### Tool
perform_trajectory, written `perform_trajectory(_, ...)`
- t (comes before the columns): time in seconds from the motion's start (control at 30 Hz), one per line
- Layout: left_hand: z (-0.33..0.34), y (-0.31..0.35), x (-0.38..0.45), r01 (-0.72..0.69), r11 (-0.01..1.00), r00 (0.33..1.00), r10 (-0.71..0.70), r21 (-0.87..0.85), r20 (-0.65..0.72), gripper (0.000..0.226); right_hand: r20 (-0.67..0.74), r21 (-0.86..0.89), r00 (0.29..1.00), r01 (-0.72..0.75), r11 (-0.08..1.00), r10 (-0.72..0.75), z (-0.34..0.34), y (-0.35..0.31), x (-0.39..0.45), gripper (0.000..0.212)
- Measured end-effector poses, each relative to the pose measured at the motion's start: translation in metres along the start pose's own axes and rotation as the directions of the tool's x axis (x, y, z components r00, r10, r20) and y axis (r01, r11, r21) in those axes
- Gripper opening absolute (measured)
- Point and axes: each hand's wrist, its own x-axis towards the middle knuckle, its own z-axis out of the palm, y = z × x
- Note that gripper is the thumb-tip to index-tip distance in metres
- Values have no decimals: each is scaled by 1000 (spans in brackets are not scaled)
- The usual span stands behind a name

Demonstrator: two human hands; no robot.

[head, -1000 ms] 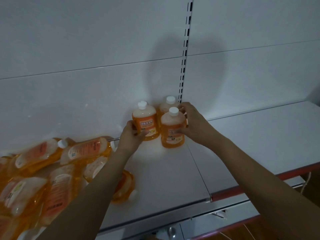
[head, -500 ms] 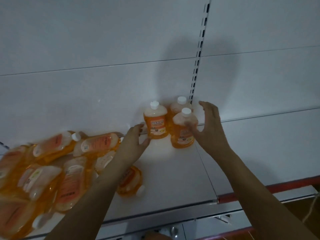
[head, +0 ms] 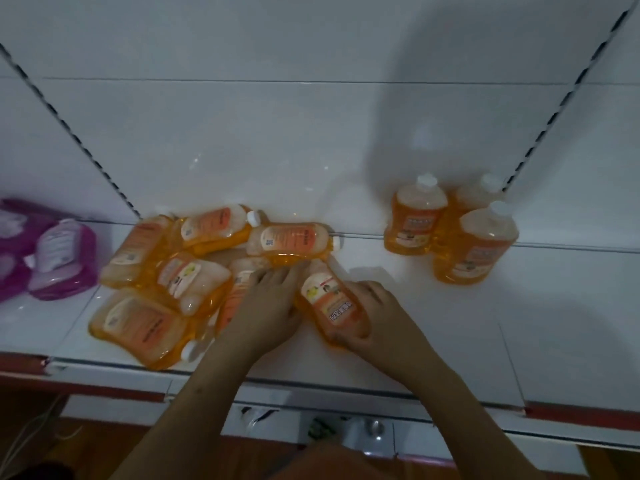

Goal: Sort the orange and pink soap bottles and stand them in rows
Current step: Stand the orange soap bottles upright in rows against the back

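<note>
I see both hands at frame centre, low on the white shelf (head: 450,323). R hand (head: 375,315) curls round a lying orange bottle (head: 330,301), thumb under its lower end, fingers along its right side; label faces up, bottle angled toward upper left. L hand (head: 268,311) lies flat w/ straight fingers on another lying bottle (head: 239,289) at the pile's right edge, pressing, not gripping.

Pile (head: 166,282) of orange bottles sits centre-left, lying every way, some stacked; its lowest bottle (head: 142,327) comes near the shelf's front lip (head: 311,382), cap toward the edge. Top of the pile touches the back wall (head: 242,133).

Three upright bottles (head: 415,220) stand right of centre against the back wall, beside the slotted upright (head: 540,133), touching each other: two behind, one in front (head: 476,247).

Pink bottles (head: 59,261) lie at far left, past the other slotted upright, apart from the orange pile.

Open room: bare shelf btw. the held bottle and the standing three, and a wide bare stretch at lower right to the frame edge. Red strip (head: 571,412) marks the front edge there.
</note>
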Motion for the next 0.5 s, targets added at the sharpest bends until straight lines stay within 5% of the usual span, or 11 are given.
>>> perform_trajectory(0.13, 5, -2, 0, -9, 995, 1000, 9, 99, 7, 82, 96, -76, 993, -61, 995, 68, 8, -7, -1, 109)
perform_trajectory(0.27, 5, -4, 0, -40, 993, 999, 37, 115, 25, 96, 57, 24, 994, -94, 995, 92, 11, -10, -3, 109)
perform_trajectory(0.5, -31, 0, 14, -64, 992, 936, 98, -110, 337, 112, 180, -90, 983, 63, 994, -46, -24, -1, -13, 110)
